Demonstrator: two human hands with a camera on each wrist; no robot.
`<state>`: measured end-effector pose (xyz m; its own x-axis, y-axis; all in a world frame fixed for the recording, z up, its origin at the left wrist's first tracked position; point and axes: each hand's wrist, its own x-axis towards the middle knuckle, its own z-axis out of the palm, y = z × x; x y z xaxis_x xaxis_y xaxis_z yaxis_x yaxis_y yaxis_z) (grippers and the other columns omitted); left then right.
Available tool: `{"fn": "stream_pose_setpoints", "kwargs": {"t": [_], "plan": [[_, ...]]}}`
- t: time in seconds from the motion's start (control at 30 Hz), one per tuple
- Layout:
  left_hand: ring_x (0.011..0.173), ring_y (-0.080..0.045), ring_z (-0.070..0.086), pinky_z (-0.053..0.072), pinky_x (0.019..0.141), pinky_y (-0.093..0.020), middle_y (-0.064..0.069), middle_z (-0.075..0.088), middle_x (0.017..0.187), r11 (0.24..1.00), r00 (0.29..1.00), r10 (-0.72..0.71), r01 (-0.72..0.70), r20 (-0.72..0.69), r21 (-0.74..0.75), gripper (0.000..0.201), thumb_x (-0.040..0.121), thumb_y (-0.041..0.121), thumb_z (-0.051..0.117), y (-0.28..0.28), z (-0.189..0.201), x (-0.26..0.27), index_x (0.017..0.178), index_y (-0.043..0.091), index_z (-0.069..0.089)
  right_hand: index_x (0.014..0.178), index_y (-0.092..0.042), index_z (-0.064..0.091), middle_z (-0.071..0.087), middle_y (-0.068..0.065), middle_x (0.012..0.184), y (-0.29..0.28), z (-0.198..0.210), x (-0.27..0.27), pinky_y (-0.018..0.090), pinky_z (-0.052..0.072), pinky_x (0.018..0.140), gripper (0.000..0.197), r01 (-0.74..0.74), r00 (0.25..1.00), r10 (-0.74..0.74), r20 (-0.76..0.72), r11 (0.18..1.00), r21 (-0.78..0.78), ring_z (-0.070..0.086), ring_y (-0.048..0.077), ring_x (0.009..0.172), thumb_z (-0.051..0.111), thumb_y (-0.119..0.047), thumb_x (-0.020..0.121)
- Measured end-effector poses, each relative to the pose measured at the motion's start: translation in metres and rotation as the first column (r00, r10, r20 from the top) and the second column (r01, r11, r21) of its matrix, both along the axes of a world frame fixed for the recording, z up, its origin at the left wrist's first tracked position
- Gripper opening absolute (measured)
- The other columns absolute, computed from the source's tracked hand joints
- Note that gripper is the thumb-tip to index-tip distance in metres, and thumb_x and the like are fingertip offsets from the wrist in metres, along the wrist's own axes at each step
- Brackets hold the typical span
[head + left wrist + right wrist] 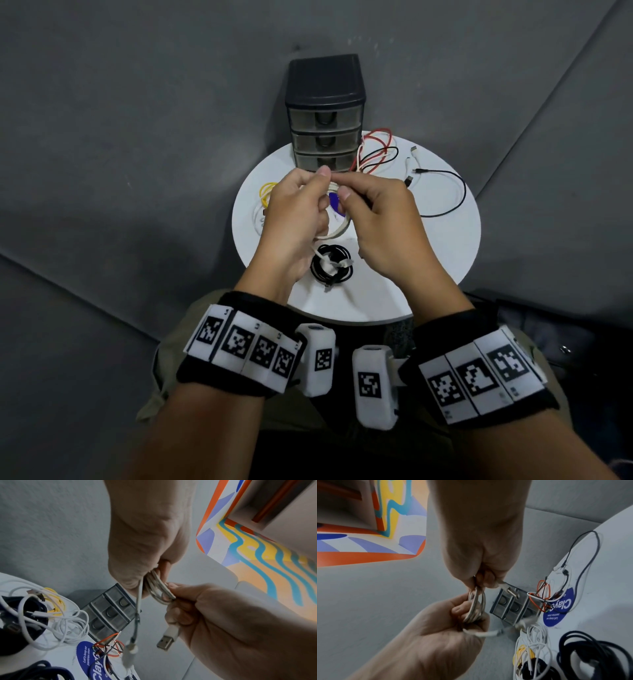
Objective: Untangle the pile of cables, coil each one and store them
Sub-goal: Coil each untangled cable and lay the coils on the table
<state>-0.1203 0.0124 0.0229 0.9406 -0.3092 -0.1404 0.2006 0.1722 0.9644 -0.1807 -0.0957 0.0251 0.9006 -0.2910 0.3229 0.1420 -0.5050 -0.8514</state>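
Head view shows both hands raised together over the middle of the round white desk (445, 246), sharing one off-white cable (337, 230) wound into a small coil between them. The left hand (294, 212) sits at 9 o'clock of the coil with its fingers curled round the loops, and the right hand (380, 222) at 3 o'clock pinches the same loops between thumb and fingers, so neither has any reach to cover. In the left wrist view the loops (158, 586) run from one grip to the other with their long axis roughly across the body, a USB plug (167, 639) hangs free under the right hand, and the other end dangles beneath the left as a loose tail (137, 615). That tail is what I judge the next move turns on: it lies nearer the left hand, so the right would hold the coil steady while the tail is wrapped round it. The three-drawer organiser (324, 137) stands at 12 o'clock of the hands, beyond them on the far edge, all drawers closed. A coiled black cable (331, 265) lies at 6 o'clock, just below the hands; a red, black and white tangle (375, 150) at 1 o'clock beside the organiser, a loose black cable (455, 202) at 3 o'clock, and a yellow cable (267, 193) at 9 o'clock
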Motion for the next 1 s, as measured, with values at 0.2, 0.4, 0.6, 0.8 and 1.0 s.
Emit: {"fn": "stream_pose_setpoints", "kwargs": {"t": [0.2,0.4,0.6,0.8,1.0], "plan": [[0.063,-0.016,0.056,0.045,0.06,-0.025,-0.002,0.059,0.067,0.98,0.979,-0.176,0.164,0.106,0.114,0.02,0.104,0.021,0.056,0.009,0.001,-0.004,0.086,0.012,0.058,0.115,-0.022,0.076,0.063,-0.016,0.072,-0.013,0.002,-0.009,0.017,0.041,0.056,0.03,0.033,0.999,-0.033,-0.031,0.999,0.009,0.054,0.0,0.057,0.051,-0.011,0.102],[0.067,-0.02,0.065,0.053,0.062,-0.026,-0.009,0.063,0.074,0.945,0.945,-0.321,0.316,0.061,0.081,0.014,0.105,0.006,0.047,0.016,0.012,-0.004,0.093,0.007,0.054,0.113,-0.019,0.076,0.064,-0.018,0.077,-0.019,-0.001,-0.016,0.007,0.038,0.053,0.027,0.033,0.998,-0.032,-0.046,0.999,0.026,0.056,-0.003,0.06,0.053,-0.011,0.102],[0.05,-0.01,0.034,0.044,0.054,-0.023,-0.007,0.046,0.073,0.95,0.951,-0.309,0.307,-0.03,-0.051,0.02,0.106,0.003,0.044,0.005,0.016,-0.01,0.087,0.011,0.048,0.117,-0.024,0.075,0.064,-0.005,0.076,-0.023,-0.003,-0.019,0.031,0.045,0.054,0.029,0.042,0.998,-0.039,-0.041,0.996,0.081,0.048,0.005,0.053,0.052,-0.014,0.102],[0.047,-0.007,0.03,0.025,0.05,-0.021,-0.004,0.047,0.068,0.968,0.968,-0.249,0.248,0.024,0.038,0.021,0.103,0.003,0.049,0.0,0.017,-0.013,0.084,0.012,0.052,0.116,-0.031,0.075,0.059,-0.011,0.071,-0.025,-0.001,-0.028,0.037,0.046,0.057,0.033,-0.017,1.0,0.02,-0.021,0.992,0.127,0.044,0.003,0.055,0.051,-0.012,0.103],[0.048,-0.008,0.028,0.026,0.046,-0.019,-0.004,0.05,0.065,0.963,0.961,-0.248,0.231,0.12,0.136,0.02,0.1,0.005,0.057,0.001,0.021,-0.009,0.082,0.012,0.056,0.104,-0.025,0.077,0.065,-0.008,0.092,-0.032,-0.002,-0.031,0.038,0.053,0.065,0.023,0.02,0.998,-0.009,-0.065,0.987,0.16,0.062,0.015,0.069,0.057,-0.014,0.1]]}}
